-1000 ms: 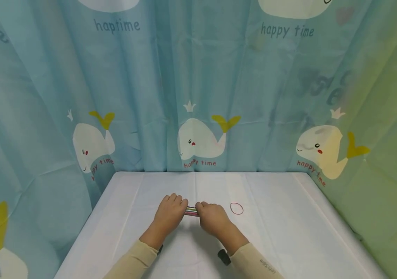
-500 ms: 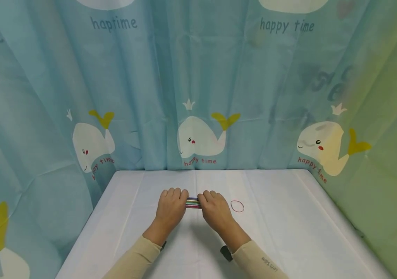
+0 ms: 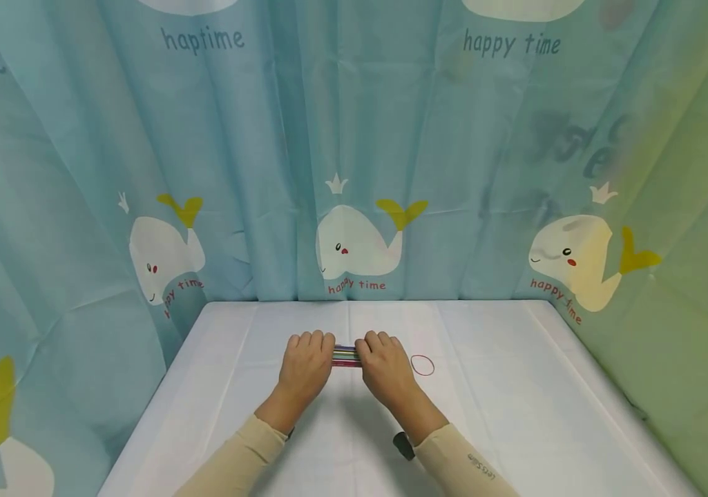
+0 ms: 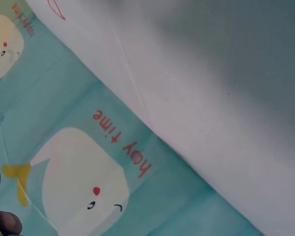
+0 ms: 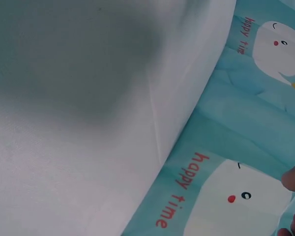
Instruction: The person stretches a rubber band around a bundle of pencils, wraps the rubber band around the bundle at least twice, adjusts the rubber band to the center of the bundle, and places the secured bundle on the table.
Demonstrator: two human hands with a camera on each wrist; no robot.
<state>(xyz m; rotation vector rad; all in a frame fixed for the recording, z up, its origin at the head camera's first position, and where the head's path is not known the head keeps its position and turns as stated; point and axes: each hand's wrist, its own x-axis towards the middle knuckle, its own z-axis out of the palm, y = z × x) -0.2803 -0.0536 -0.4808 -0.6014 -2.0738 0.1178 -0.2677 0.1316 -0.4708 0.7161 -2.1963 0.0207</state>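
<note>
My left hand [image 3: 307, 362] and right hand [image 3: 386, 362] grip the two ends of a bundle of thin coloured sticks [image 3: 346, 356], pencil-like, in the head view. Only its middle shows between the hands, with purple, green and red-pink stripes running sideways. The hands hide both ends. A thin red rubber band [image 3: 423, 375] lies in a loose loop on the white table, just right of the right hand. At the lower left edge of the left wrist view are a few left fingertips [image 4: 10, 222]; a right fingertip [image 5: 294, 178] shows in the right wrist view.
The white-covered table [image 3: 515, 414] stretches out beneath the hands. A blue curtain [image 3: 266, 159] printed with whales hangs along its back and left, turning greenish at the right. A dark wrist device [image 3: 403, 446] sits under the right forearm.
Both hands have moved slightly up and away in the head view, still holding the bundle, now more level. The gap between the hands widened a little. The rubber band stays put.
</note>
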